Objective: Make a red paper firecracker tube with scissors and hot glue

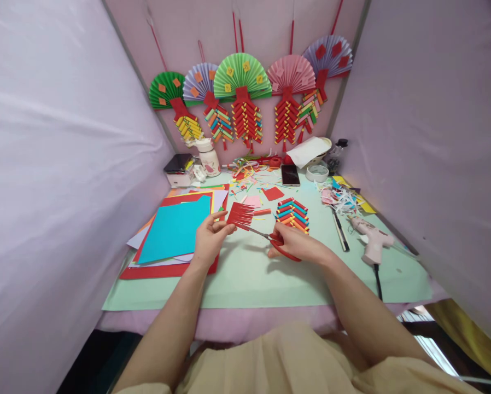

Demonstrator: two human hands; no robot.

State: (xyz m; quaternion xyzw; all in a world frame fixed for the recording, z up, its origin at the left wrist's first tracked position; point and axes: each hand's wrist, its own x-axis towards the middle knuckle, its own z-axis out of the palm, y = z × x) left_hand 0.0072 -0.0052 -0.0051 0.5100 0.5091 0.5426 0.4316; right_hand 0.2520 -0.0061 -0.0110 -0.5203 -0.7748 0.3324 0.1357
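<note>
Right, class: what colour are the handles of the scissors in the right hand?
Red; the handles show in the head view, the only one here.

Fringed red piece (238,214): thin paper, matt, edges cut into fine strips. Scissors (287,252): slim grey metal blades; handles red, smooth, plastic by appearance. Blue sheet (175,227): paper or thin card, flat, smooth, matt. Rolled tubes (292,216): coloured paper, low sheen. Fans (243,75): paper, matt, sharply pleated into ridges. Shreds (340,197): thin, crinkled, paper-like. Glue gun (372,241): pale plastic, smooth. Phone (290,175): dark, glossy, glass-like face. Table cover (249,293): pale green, smooth, matt; exact material undetermined. Side drape (65,137): cloth, softly creased, faint sheen. Garment (278,361): beige cloth, matt, loosely folded.
</note>
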